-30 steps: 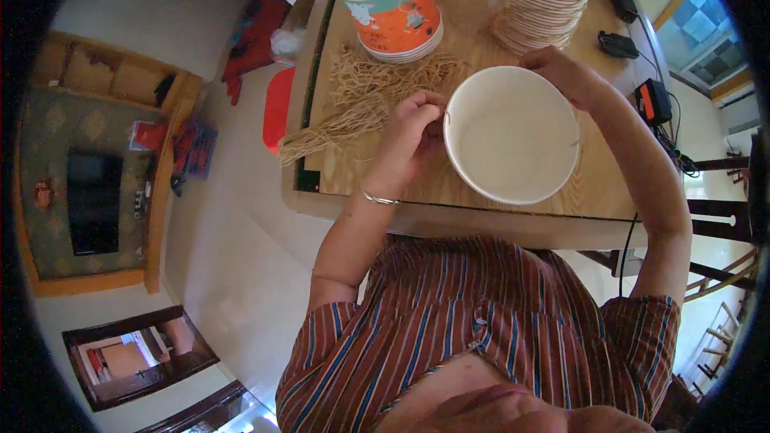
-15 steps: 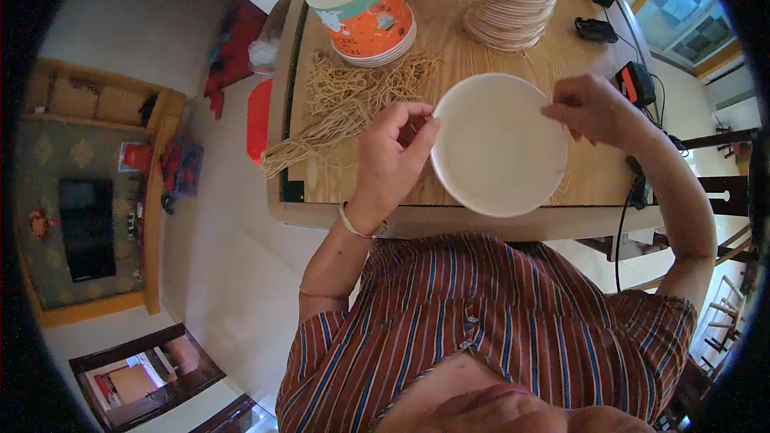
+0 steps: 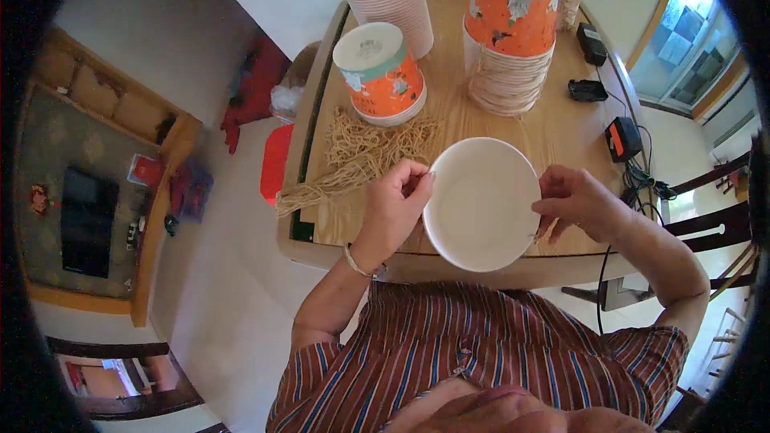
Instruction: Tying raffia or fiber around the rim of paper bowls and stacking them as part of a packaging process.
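Opening up, a white-lined round paper tub (image 3: pixel 481 204) is held over the table's near edge; its outer wall is hidden from me. My left hand (image 3: pixel 395 207) pinches its left rim between thumb and fingers. At the right rim, my right hand (image 3: pixel 579 204) has its fingers bent, the thumb tip at the edge and other fingers partly hidden behind. Left of the tub lies a loose bundle of thin tan paper cords (image 3: pixel 373 148). Behind the cords a short stack of orange and green paper tubs (image 3: pixel 385 80) stands upside down.
Taller tub stacks rise at the back left (image 3: pixel 389 8) and back middle (image 3: pixel 513 24), the latter with cords round its lower part. Black chargers (image 3: pixel 588 91), an orange-black device (image 3: pixel 623 139) and tangled cables (image 3: pixel 642 184) line the wooden table's (image 3: pixel 449 124) right edge. Dark chairs (image 3: pixel 710 228) stand beyond.
My view has shifted, showing more of the table's far end. My right hand has moved from the tub's upper right rim down along its right side. My left hand keeps its pinch.
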`<state>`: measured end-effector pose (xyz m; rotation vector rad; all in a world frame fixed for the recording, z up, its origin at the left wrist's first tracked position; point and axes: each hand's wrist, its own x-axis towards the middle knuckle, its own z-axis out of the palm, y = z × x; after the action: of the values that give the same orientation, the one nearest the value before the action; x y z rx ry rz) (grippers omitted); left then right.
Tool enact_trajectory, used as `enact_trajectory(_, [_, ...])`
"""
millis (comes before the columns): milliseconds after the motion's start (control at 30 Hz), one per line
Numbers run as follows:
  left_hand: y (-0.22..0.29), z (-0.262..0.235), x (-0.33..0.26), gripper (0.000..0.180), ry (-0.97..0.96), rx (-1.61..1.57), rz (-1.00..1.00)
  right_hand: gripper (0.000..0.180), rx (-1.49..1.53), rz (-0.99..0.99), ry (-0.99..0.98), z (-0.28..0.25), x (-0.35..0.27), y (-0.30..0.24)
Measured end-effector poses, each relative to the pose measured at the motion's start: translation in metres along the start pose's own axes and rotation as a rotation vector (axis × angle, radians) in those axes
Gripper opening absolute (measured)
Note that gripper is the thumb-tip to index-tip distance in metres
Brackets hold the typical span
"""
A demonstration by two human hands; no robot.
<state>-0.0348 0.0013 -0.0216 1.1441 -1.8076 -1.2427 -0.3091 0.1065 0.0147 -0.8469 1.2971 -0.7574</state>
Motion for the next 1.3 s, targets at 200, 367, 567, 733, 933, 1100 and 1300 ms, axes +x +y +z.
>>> enact_trajectory(200, [0.031,0.001,-0.003,0.010,0.038,0.065,0.217,0.013,-0.122,-0.090,0.109,-0.006,-0.012,-0.026])
enact_trajectory(367, [0.078,0.004,0.008,0.016,0.106,0.084,0.535,0.013,-0.449,-0.462,0.406,-0.020,-0.047,-0.076])
enact_trajectory(567, [0.164,-0.004,0.067,0.020,0.450,0.252,1.244,0.012,-0.863,-1.025,1.008,-0.050,-0.065,-0.149])
enact_trajectory(733, [0.220,0.002,0.122,0.015,0.550,0.289,1.399,0.016,-0.580,-1.275,0.829,-0.097,-0.027,-0.211])
enact_trajectory(933, [0.226,0.006,0.231,0.018,0.714,0.415,1.887,0.014,-0.368,-1.412,0.752,-0.163,0.068,-0.246])
enact_trajectory(1100, [0.197,0.021,0.264,0.023,0.617,0.598,1.675,0.026,-0.337,-1.314,0.771,-0.204,0.126,-0.230])
enact_trajectory(1300, [0.165,0.024,0.294,0.031,0.567,0.664,1.687,0.027,-0.240,-1.261,0.651,-0.207,0.161,-0.206])
